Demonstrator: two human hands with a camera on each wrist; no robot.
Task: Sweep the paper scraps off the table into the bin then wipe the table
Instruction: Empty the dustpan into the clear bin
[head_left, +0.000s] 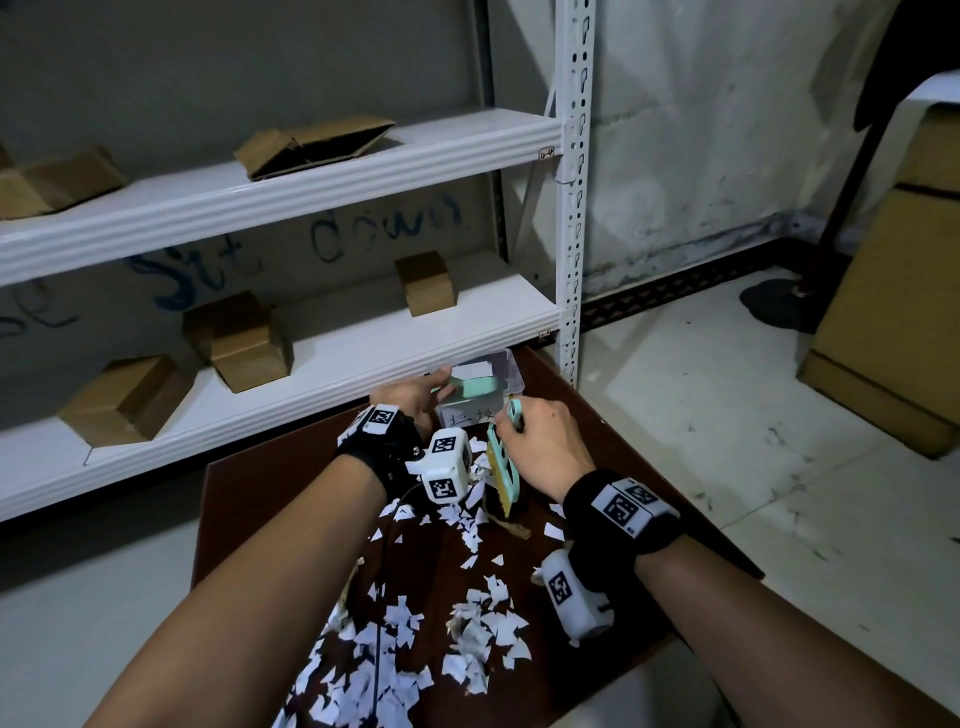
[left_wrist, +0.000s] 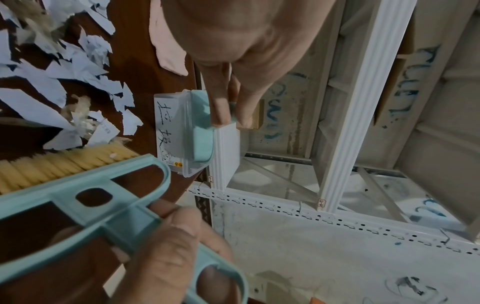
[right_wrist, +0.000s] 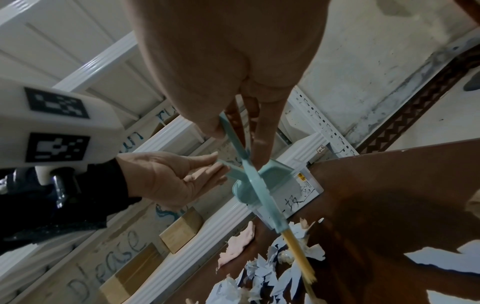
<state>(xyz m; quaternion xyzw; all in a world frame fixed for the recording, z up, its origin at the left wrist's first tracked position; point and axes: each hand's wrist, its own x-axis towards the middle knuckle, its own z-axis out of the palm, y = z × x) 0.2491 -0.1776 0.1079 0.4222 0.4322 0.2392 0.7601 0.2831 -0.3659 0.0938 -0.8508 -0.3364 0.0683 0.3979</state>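
Note:
White paper scraps (head_left: 467, 639) litter the dark brown table (head_left: 623, 457). A clear plastic bin (head_left: 511, 371) with a handwritten label stands at the table's far edge. A teal dustpan (head_left: 470, 388) lies tipped in the bin's mouth, and my left hand (head_left: 434, 389) pinches its handle (left_wrist: 201, 127). Just in front of the bin, my right hand (head_left: 511, 426) grips a teal brush (head_left: 501, 467) by the handle, its yellowish bristles (left_wrist: 64, 162) among scraps. A pale pink cloth (left_wrist: 168, 51) lies on the table near the bin.
White metal shelving (head_left: 291, 182) with several cardboard boxes stands right behind the table's far edge, its upright post (head_left: 571, 208) beside the bin. Pale tiled floor (head_left: 727, 415) lies to the right, with a large cardboard box (head_left: 893, 322) and a black stand base (head_left: 779, 301).

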